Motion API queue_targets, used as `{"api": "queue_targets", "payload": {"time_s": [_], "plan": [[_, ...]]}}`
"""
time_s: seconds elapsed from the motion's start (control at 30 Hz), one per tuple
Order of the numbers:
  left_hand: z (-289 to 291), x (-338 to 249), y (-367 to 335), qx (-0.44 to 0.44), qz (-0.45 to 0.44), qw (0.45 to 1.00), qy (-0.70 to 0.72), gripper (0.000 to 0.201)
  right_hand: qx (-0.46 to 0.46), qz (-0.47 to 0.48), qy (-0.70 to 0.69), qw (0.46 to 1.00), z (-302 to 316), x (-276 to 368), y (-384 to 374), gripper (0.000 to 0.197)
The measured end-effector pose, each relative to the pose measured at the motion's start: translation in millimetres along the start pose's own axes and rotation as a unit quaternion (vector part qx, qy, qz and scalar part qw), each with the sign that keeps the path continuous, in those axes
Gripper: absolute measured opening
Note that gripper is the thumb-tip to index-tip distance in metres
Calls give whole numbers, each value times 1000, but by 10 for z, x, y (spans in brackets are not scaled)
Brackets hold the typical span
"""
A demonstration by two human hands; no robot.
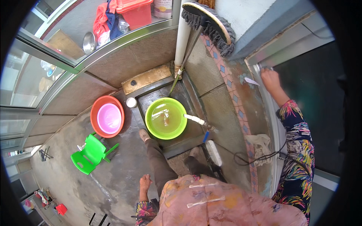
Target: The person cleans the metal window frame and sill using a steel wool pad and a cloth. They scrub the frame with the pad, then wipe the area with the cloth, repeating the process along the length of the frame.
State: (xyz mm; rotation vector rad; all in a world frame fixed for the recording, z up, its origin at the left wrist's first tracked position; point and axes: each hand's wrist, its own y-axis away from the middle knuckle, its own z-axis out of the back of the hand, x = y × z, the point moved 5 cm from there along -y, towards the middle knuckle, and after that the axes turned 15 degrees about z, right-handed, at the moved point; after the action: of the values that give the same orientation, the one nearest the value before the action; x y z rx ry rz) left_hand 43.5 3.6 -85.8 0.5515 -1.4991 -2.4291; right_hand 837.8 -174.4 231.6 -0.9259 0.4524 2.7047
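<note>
At the right, my right hand (pixel 270 80) is closed at the metal edge of a door (pixel 263 83), its fingertips partly hidden. My left hand (pixel 145 182) hangs low beside my left leg, fingers loosely bent and thumb apart, holding nothing. In front of my feet, a lime-green basin (pixel 150 130) of water sits in a low, edged floor basin (pixel 171 91). A tap with a white hose (pixel 194 119) reaches over its right rim; the tap has a blue lever (pixel 206 136).
A mop (pixel 196 34) leans head-up at the wall. Left are an orange basin (pixel 96 129) holding a pink basin (pixel 109 118), a green child's chair (pixel 90 154) and a white container (pixel 131 102). Dark cable (pixel 241 162) and pale cloth (pixel 260 145) lie by the door. Windows (pixel 56 90) line the left.
</note>
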Motion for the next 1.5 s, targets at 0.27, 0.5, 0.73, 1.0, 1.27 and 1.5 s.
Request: {"api": "queue_targets", "payload": {"time_s": [0.27,0.5,0.73,1.0,1.27,1.5], "plan": [[-122,206,-35,29,40,999,-17,37,-70,-34,41,996,242,-249,-90,5],[93,-44,8,-9,11,1000,-20,34,-20,-57,4,998,55,-34,17,5],[-53,2,-11,30,71,997,-20,32,-51,-63,57,995,475,-439,-71,3],[48,-178,0,-4,-27,999,28,27,4,-51,6,999,136,-48,-190,6],[79,128,19,24,7,999,-37,26,-53,-45,19,997,169,-161,-170,4],[230,101,-4,2,-2,1000,-7,24,-11,-47,-22,999,24,175,571,1]]}}
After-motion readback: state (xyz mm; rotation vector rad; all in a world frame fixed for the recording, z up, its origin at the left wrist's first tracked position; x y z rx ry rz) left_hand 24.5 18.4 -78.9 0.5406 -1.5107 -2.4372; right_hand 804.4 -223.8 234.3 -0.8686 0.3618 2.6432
